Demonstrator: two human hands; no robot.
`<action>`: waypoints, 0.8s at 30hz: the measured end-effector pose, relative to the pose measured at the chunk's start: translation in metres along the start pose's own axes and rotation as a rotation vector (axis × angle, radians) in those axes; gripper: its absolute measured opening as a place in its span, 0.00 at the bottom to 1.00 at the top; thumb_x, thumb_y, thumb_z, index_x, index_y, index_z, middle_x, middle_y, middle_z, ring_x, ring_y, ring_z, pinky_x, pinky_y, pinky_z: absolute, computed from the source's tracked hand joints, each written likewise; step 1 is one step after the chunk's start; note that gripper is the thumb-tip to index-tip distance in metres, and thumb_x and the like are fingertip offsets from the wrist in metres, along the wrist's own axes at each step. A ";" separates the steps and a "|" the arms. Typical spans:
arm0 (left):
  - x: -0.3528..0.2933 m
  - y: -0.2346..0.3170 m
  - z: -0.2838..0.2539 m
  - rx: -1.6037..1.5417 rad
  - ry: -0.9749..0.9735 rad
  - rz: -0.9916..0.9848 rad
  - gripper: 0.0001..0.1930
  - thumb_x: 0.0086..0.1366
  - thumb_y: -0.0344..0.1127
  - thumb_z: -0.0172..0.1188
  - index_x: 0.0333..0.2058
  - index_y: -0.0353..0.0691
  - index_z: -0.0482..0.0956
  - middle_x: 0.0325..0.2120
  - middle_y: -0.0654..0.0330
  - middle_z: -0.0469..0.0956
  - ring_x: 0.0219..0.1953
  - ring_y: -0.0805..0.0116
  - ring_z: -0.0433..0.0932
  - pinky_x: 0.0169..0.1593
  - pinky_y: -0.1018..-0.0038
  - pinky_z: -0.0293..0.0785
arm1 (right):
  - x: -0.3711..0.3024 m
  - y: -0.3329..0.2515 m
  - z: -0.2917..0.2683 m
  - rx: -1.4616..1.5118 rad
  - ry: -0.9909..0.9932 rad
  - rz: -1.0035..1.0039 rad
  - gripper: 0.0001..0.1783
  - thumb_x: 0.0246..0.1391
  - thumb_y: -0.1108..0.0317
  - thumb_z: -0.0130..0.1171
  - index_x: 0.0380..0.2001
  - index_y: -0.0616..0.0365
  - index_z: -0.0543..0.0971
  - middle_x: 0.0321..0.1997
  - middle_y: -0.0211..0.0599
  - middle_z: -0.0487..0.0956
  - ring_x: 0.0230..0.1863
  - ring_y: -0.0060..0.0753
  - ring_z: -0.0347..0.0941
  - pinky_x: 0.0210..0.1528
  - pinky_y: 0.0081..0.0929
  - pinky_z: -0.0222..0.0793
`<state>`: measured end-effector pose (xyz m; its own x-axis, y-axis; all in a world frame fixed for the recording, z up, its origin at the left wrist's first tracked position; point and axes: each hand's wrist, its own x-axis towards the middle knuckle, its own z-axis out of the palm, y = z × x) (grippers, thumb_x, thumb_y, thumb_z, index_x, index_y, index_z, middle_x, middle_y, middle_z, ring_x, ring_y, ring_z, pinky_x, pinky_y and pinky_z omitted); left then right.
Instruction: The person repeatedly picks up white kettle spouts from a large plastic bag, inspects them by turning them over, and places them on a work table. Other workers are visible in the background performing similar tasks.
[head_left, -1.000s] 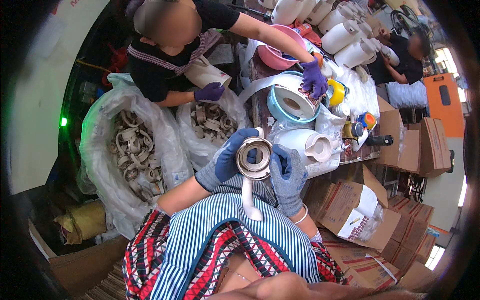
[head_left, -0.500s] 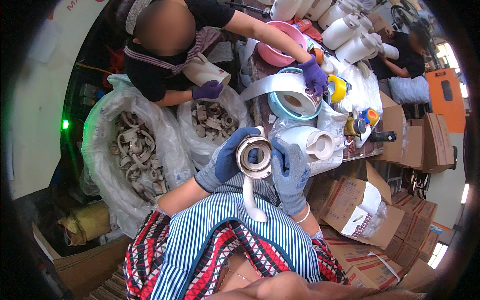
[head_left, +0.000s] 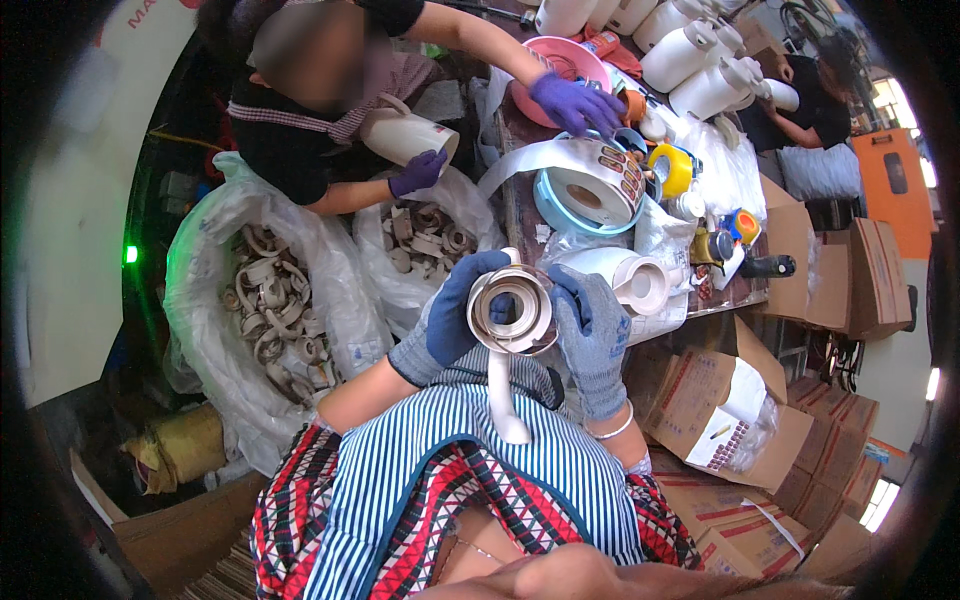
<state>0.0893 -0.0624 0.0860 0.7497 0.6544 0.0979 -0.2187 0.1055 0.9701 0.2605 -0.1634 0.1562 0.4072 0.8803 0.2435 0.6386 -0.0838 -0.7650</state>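
In front of my striped apron I hold a white plastic jug collar (head_left: 510,346) with its round opening facing up. Its curved handle (head_left: 500,395) hangs toward me and a small spout points away. My left hand (head_left: 450,315), in a blue-grey glove, is closed round the left side, with fingers showing through the opening. At the right rim, my gloved right hand (head_left: 592,335) presses its fingers and thumb against the edge. A thin metal-looking band seems to run round the collar. Just beyond my right hand a white jug (head_left: 590,264) lies on the table.
Two clear plastic bags, one large (head_left: 190,300) and one smaller (head_left: 375,235), hold loose collars and handles. A co-worker's purple gloves (head_left: 578,103) are over a label roll (head_left: 560,165) in a blue basin and on a white jug (head_left: 400,135). Cardboard boxes (head_left: 690,400) stand at right.
The collar has turned slightly and come a little up in my hands. The co-worker's far hand has lifted off the label roll and moved left.
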 end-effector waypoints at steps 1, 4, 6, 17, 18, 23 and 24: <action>-0.001 -0.005 -0.001 -0.181 -0.001 -0.043 0.21 0.73 0.36 0.50 0.60 0.37 0.64 0.57 0.57 0.71 0.58 0.67 0.71 0.65 0.69 0.64 | 0.000 0.001 0.000 0.026 -0.009 0.015 0.14 0.56 0.72 0.58 0.46 0.59 0.79 0.37 0.43 0.79 0.37 0.43 0.78 0.41 0.34 0.73; -0.001 -0.008 -0.001 -0.496 -0.003 -0.149 0.23 0.75 0.45 0.44 0.62 0.39 0.62 0.57 0.58 0.70 0.60 0.68 0.69 0.65 0.68 0.65 | -0.001 0.008 0.004 0.103 -0.021 0.046 0.13 0.56 0.72 0.59 0.45 0.60 0.79 0.37 0.43 0.80 0.38 0.43 0.78 0.42 0.34 0.73; -0.001 0.003 0.003 -0.391 0.001 -0.151 0.25 0.74 0.48 0.44 0.62 0.40 0.62 0.56 0.58 0.71 0.60 0.67 0.69 0.65 0.68 0.65 | -0.001 0.011 0.005 0.152 -0.012 0.041 0.13 0.56 0.72 0.58 0.45 0.60 0.79 0.37 0.43 0.80 0.38 0.42 0.78 0.42 0.33 0.73; 0.007 0.012 0.002 -0.740 -0.017 -0.332 0.26 0.65 0.45 0.58 0.57 0.41 0.64 0.53 0.54 0.73 0.55 0.65 0.74 0.61 0.68 0.69 | 0.010 0.010 -0.001 0.154 -0.108 0.002 0.13 0.56 0.74 0.55 0.44 0.61 0.80 0.39 0.45 0.80 0.41 0.45 0.78 0.44 0.35 0.73; 0.007 0.016 0.004 -0.736 -0.019 -0.331 0.26 0.65 0.45 0.58 0.57 0.40 0.64 0.53 0.55 0.72 0.56 0.65 0.74 0.61 0.68 0.69 | 0.011 0.011 0.000 0.165 -0.114 -0.002 0.13 0.56 0.74 0.55 0.44 0.61 0.80 0.39 0.45 0.80 0.41 0.45 0.78 0.44 0.35 0.73; 0.006 0.016 0.003 -0.776 -0.027 -0.341 0.29 0.62 0.42 0.58 0.59 0.40 0.63 0.55 0.55 0.71 0.58 0.63 0.72 0.63 0.67 0.66 | 0.013 0.010 -0.004 0.223 -0.150 0.008 0.14 0.54 0.75 0.56 0.44 0.60 0.81 0.38 0.43 0.79 0.39 0.42 0.78 0.43 0.32 0.73; 0.006 0.015 0.004 -0.810 -0.022 -0.333 0.26 0.62 0.40 0.59 0.57 0.42 0.64 0.54 0.53 0.72 0.56 0.64 0.74 0.62 0.68 0.68 | 0.012 0.011 -0.004 0.233 -0.156 0.005 0.14 0.54 0.75 0.56 0.44 0.60 0.81 0.38 0.43 0.79 0.39 0.42 0.78 0.43 0.31 0.73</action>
<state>0.0925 -0.0599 0.1016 0.8636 0.4812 -0.1504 -0.3563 0.7936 0.4932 0.2754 -0.1553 0.1534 0.2936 0.9427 0.1585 0.4624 0.0050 -0.8867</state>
